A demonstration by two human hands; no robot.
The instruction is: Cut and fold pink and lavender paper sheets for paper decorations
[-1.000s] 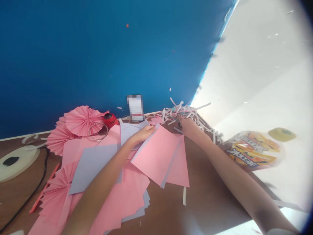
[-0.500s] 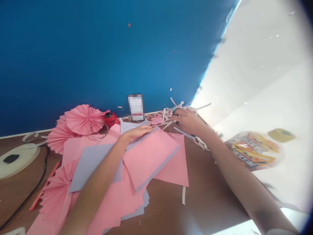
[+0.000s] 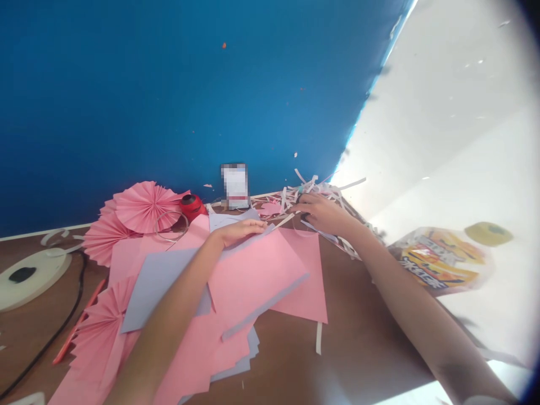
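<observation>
My left hand (image 3: 242,230) lies along the upper edge of a pink paper sheet (image 3: 257,278) with a lilac border showing beneath, and holds it there, the thumb hidden. My right hand (image 3: 323,214) is curled at the sheet's upper right corner. Between its fingers are dark handle loops that look like scissors (image 3: 310,218), with a pale narrow length pointing to the paper edge. More pink sheets (image 3: 301,275) and a lilac sheet (image 3: 162,281) lie underneath and to the left. Cut paper strips (image 3: 314,183) are heaped just behind my right hand.
Pleated pink paper fans (image 3: 154,208) lie at the left, beside a red object (image 3: 193,207). A phone (image 3: 236,185) leans on the blue wall (image 3: 169,101). A whitish oval device (image 3: 34,278), a black cable and a red stick (image 3: 80,323) are further left; a yellow-labelled package (image 3: 442,259) is at right.
The pink sheet under my left hand has turned slightly, its lower corner shifting left. My right hand has moved a little down and its fingers have drawn closer together.
</observation>
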